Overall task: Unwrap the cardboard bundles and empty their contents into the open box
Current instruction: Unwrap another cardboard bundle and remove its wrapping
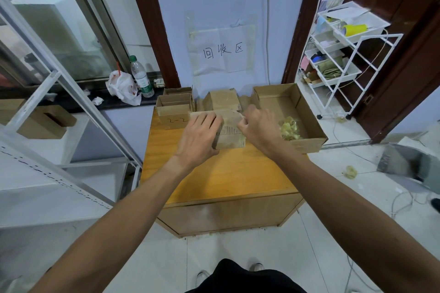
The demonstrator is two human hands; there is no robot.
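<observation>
Downward view onto a wooden tabletop (228, 173) set against a pale blue wall. At its far right, an open box (307, 112) of brown cardboard, with a small heap of crumpled yellowish pieces (290, 128) inside at the near end.

Just left of the open box, a cardboard bundle (232, 135) resting on the wood, held from both sides. Contact between bundle and box hidden by the wrist.

Left hand (198, 139) on the bundle's end farther from the open box: fingers (209, 119) close together and laid across the top, thumb hooked against the near face. Right hand (258, 126) at the end nearer the open box: fingers (242, 126) curled tight, pinching the wrapping at the top edge.

Left of the open box and farther back, a second bundle (225, 100) standing by the wall. Farther left again, a cluster of small cartons (175, 112), one marked "2-2".

On the wall up and to the left of the open box, a taped paper sign (222, 51) with handwritten characters. To the right of the open box, a white wire cart (342, 54) with loaded shelves. On the floor to the near right of the open box, one more yellowish lump (350, 171).
</observation>
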